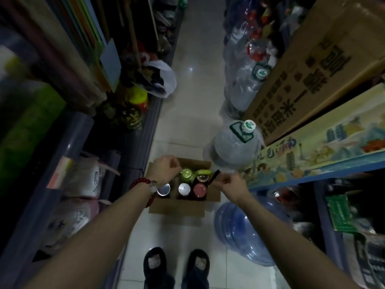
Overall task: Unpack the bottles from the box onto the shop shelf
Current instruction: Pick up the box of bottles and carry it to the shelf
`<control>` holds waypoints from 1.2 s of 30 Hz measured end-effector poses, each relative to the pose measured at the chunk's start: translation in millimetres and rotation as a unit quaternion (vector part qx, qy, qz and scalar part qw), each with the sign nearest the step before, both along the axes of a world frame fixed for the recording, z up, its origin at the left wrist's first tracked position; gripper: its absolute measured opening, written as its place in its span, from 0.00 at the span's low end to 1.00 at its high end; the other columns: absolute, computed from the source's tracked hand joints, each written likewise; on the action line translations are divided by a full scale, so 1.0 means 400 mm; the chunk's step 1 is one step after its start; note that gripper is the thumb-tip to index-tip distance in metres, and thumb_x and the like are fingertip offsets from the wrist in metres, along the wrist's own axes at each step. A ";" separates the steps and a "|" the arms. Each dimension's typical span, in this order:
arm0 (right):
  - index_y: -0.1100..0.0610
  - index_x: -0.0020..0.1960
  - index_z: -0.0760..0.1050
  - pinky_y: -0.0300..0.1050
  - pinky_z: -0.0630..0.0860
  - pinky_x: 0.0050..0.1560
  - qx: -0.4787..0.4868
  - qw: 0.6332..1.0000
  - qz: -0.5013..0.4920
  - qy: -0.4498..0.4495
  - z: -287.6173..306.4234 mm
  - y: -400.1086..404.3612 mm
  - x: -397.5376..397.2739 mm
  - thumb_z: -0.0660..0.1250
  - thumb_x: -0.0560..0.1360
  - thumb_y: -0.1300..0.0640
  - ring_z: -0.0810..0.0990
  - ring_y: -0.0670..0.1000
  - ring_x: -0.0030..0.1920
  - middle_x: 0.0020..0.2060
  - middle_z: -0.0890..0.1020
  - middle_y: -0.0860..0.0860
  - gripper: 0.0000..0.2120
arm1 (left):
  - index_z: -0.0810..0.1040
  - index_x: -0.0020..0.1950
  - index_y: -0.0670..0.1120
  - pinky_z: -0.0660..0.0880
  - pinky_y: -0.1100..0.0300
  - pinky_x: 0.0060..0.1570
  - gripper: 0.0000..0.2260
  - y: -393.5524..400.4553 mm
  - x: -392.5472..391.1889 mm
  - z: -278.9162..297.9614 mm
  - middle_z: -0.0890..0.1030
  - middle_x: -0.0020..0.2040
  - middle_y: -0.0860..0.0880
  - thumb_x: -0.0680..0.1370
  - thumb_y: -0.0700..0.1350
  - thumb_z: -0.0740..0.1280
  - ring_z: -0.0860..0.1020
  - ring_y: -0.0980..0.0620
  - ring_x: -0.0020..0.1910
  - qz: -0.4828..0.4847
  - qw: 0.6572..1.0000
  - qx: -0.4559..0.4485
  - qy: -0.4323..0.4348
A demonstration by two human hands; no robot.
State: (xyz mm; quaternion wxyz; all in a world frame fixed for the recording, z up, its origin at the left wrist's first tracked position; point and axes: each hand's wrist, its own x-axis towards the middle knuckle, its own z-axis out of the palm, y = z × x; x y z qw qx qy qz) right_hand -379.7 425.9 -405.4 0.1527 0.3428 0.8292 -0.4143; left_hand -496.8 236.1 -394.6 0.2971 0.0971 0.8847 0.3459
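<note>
An open cardboard box (177,209) stands on the tiled floor of a narrow aisle. Several bottles stand upright in it, showing a green cap (187,174), a yellow-green cap (203,172), a silver cap (164,189), a white cap (184,188) and a red cap (199,189). My left hand (164,170) hovers over the box's back left corner, fingers curled beside the green cap. My right hand (231,184) is at the box's right edge, pinching a thin black tool (214,177). Shelves run along the left (133,138) and right (312,174).
A clear water jug (235,142) stands just behind the box on the right, a blue jug (239,226) lies beside it. My slippered feet (155,263) are in front. A white plastic bag (164,78) sits further up the aisle. A large carton (312,69) rests on the right shelf.
</note>
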 end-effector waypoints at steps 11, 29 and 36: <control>0.60 0.56 0.77 0.54 0.76 0.56 0.006 0.996 -0.068 0.055 -0.446 0.002 0.011 0.73 0.71 0.50 0.80 0.57 0.52 0.48 0.83 0.56 0.19 | 0.78 0.55 0.40 0.70 0.60 0.48 0.12 -0.072 -0.034 -0.429 0.81 0.52 0.42 0.74 0.44 0.70 0.79 0.45 0.53 0.033 0.999 -0.011 0.030; 0.51 0.76 0.55 0.56 0.64 0.67 0.084 0.950 -0.248 0.170 -1.003 0.145 0.008 0.67 0.74 0.43 0.69 0.61 0.69 0.70 0.70 0.59 0.36 | 0.56 0.76 0.55 0.68 0.49 0.67 0.42 -0.240 -0.145 -0.966 0.67 0.74 0.47 0.68 0.58 0.74 0.68 0.45 0.70 0.199 0.975 0.091 0.029; 0.53 0.71 0.64 0.55 0.75 0.55 0.083 0.953 -0.237 0.171 -1.045 0.133 -0.029 0.69 0.71 0.41 0.78 0.60 0.54 0.45 0.77 0.54 0.34 | 0.66 0.72 0.50 0.74 0.51 0.59 0.33 -0.189 -0.149 -0.992 0.78 0.63 0.44 0.70 0.53 0.73 0.77 0.46 0.58 0.191 0.974 0.120 0.003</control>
